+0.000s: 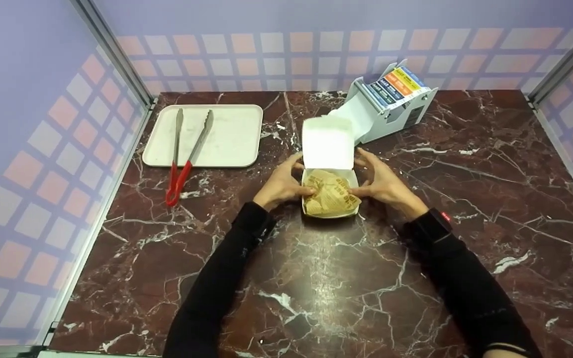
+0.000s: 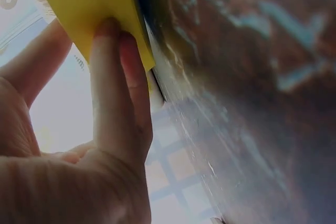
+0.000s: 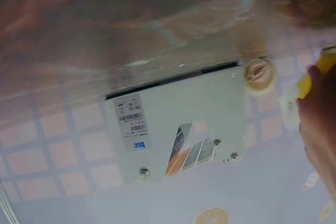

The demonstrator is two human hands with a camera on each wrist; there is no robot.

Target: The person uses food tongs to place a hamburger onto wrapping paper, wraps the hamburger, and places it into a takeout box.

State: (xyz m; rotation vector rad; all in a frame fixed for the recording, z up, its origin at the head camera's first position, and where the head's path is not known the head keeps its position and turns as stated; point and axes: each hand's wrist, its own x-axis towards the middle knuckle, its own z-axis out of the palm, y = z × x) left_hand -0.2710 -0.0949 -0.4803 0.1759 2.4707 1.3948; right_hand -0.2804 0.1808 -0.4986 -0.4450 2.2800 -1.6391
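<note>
A small clamshell box (image 1: 330, 144) stands on the table with its lid up, white inside. In its base sits a bundle wrapped in printed tan paper (image 1: 331, 194). My left hand (image 1: 281, 184) holds the box's left side, its thumb reaching over the rim to the wrapped bundle. In the left wrist view, fingertips press the box's yellow outer wall (image 2: 86, 14). On the opposite side my right hand (image 1: 386, 185) grips the box, its thumb also at the wrapper. The right wrist view shows only part of that hand (image 3: 319, 124), against a yellow patch of box.
Behind the box stands a white dispenser-like device (image 1: 391, 107) with coloured strips on top. To the left lies a cream tray (image 1: 237, 134), with red-handled metal tongs (image 1: 185, 164) resting partly on it and partly on the dark marbled table (image 1: 316, 298). Patterned walls enclose the back and sides.
</note>
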